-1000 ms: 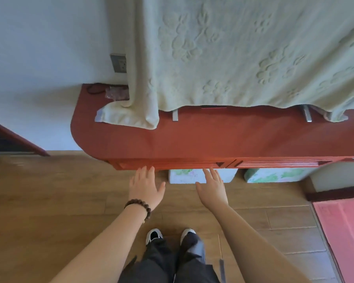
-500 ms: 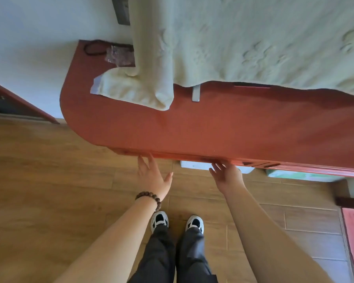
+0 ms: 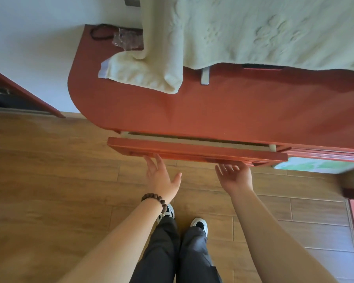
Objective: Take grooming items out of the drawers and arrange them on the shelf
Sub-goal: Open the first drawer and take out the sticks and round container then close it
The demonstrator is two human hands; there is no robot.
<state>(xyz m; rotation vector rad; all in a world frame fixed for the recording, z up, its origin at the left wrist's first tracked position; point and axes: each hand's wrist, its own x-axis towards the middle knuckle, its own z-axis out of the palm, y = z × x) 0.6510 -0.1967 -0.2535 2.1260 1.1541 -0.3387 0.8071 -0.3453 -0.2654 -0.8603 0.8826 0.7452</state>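
Head view: both hands, left and right, reach palm-up with fingers spread under the drawer, open a crack below the red tabletop. Wood floor below.

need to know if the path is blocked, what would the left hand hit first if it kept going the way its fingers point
Most likely the drawer front. The left hand is open, its fingertips already at the front's lower edge, pointing up and forward under it. Whether they touch is unclear from this angle.

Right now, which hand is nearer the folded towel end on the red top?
Left. The left hand is under the drawer front's left part, below the towel; the right hand is farther right.
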